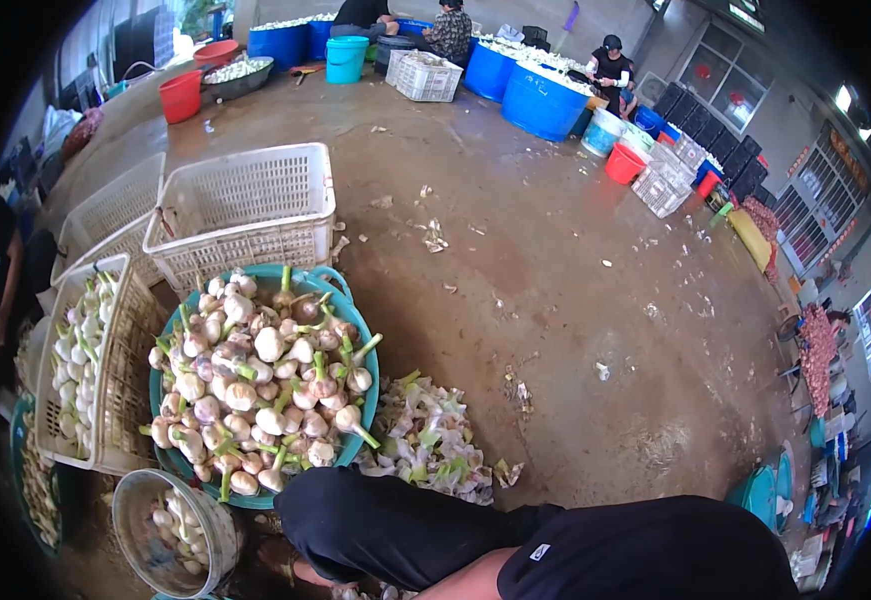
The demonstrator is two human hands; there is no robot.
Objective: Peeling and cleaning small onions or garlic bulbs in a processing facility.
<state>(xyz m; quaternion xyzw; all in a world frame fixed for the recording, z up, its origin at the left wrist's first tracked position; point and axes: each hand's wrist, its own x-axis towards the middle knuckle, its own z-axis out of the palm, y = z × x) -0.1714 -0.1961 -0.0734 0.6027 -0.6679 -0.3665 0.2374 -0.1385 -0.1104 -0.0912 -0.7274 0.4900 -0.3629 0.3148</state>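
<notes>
Neither of my hands is in view; only part of my forearm shows at the bottom edge, beside my dark-clothed legs. Before me stands a round teal tub point(370, 330) heaped with garlic bulbs point(269, 344), many with short green stems. To its left, a white plastic crate point(116, 375) holds peeled-looking white garlic bulbs point(67, 391). Below the tub, near my foot, a pale plastic bucket point(227, 534) contains some garlic bulbs point(180, 525). A pile of garlic skins and leaf trimmings point(428, 442) lies on the floor against the tub's right side.
Two white plastic crates point(248, 240) stand behind the tub. A person point(4, 277) sits at the far left beside another garlic tub point(26, 480). Blue barrels point(540, 105) full of garlic, buckets and several people are at the back. Scraps point(434, 238) lie on the wet floor.
</notes>
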